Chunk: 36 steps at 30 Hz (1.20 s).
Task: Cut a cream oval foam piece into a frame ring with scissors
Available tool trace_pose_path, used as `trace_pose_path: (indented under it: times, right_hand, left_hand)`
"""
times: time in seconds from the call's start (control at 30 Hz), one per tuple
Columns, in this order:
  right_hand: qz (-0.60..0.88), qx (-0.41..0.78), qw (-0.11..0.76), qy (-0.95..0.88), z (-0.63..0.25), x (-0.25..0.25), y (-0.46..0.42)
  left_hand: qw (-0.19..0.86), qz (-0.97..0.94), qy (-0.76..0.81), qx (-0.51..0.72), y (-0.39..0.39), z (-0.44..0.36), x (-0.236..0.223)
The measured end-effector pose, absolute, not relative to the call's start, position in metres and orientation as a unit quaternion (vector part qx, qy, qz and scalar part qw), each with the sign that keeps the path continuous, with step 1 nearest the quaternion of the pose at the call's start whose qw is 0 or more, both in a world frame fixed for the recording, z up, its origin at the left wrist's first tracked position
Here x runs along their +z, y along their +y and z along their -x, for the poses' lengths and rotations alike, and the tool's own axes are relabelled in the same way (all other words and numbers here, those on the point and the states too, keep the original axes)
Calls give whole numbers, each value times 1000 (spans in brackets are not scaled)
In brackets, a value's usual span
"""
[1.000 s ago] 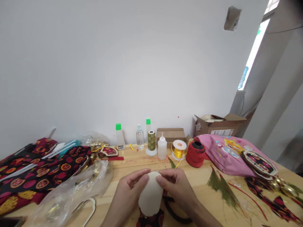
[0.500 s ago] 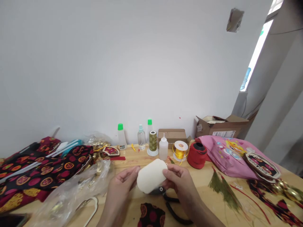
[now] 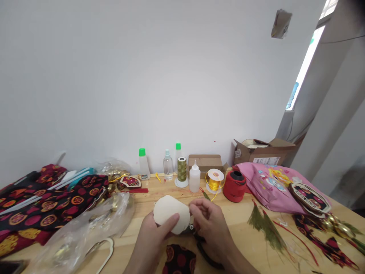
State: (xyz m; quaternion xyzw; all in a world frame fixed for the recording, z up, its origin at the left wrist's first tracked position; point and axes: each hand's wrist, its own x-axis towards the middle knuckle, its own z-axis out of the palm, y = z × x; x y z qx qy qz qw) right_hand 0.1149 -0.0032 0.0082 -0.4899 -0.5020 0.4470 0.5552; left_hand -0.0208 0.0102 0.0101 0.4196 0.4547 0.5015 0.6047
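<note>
Plate (image 3: 167, 213), cream, flat and rounded, up over black-handled scissors (image 3: 207, 261), beyond dark red-patterned cloth (image 3: 179, 259) | left hand (image 3: 155, 230) gripping it, thumb across the face | right hand (image 3: 209, 219), fingers bent at its right edge, can't tell if pinching | best: left steady, thumb light, right fingertips precise at the rim

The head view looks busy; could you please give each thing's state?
Cream panel, held in left hand, plain face showing
Right hand, fingers bent near panel's edge
Black-handled tool, mostly hidden, open or shut unclear
Squeeze bottle, upright
Clear bottle, capped, upright
Green-capped bottles, closed, upright
Olive spool, upright
Yellow spool, upright, cord trailing
Red cone, upright
Large cardboard box, flaps open
Small fabric piece, lying on table
</note>
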Motion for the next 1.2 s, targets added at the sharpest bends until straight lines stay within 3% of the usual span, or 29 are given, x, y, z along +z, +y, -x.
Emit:
trace_pose_path:
  times: [0.13, 0.47, 0.73, 1.2]
  right_hand:
    - [481, 457, 539, -518, -115, 10, -4]
    - [484, 510, 527, -478, -114, 7, -2]
    - [446, 582, 508, -452, -115, 3, 0]
    - [431, 576, 501, -481, -115, 13, -3]
  left_hand:
    - [540, -491, 504, 462, 11, 20, 8]
    - [530, -519, 496, 451, 14, 22, 5]
    - [615, -459, 442, 464, 13, 25, 2]
    - [591, -465, 431, 500, 16, 27, 8]
